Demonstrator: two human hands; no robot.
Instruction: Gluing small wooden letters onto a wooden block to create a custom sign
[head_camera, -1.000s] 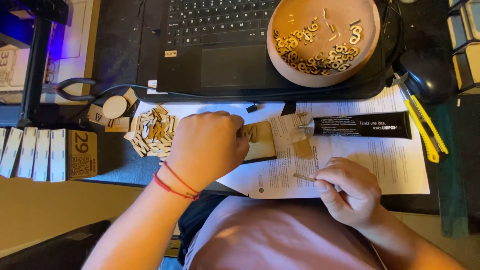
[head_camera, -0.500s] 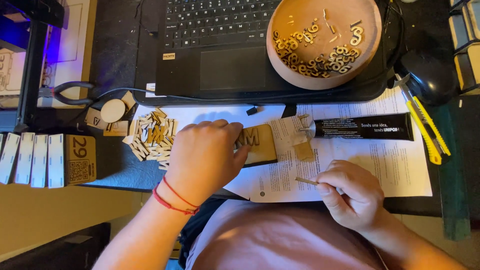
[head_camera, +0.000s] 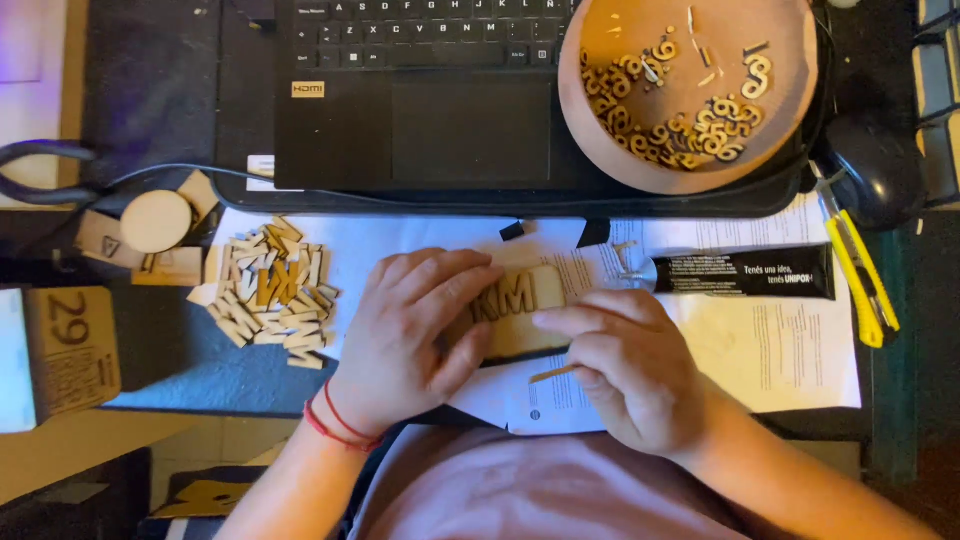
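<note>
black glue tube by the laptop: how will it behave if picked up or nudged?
The black glue tube lies flat on the printed paper sheet, so it probably slides rather than rolls. Its body looks flattened and soft, so it would likely dent or ooze under a firm squeeze. Its slim nozzle end points toward the right hand; it is probably light for its length.

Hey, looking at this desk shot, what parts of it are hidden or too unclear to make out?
Head view only:
- Wooden plaque: its lower and left parts are covered by the left hand and right hand.
- Thin stick: mostly hidden under the right hand.
- Small cutouts in the round tray: too small to tell apart.
- Laptop: cut off by the top edge.
</note>
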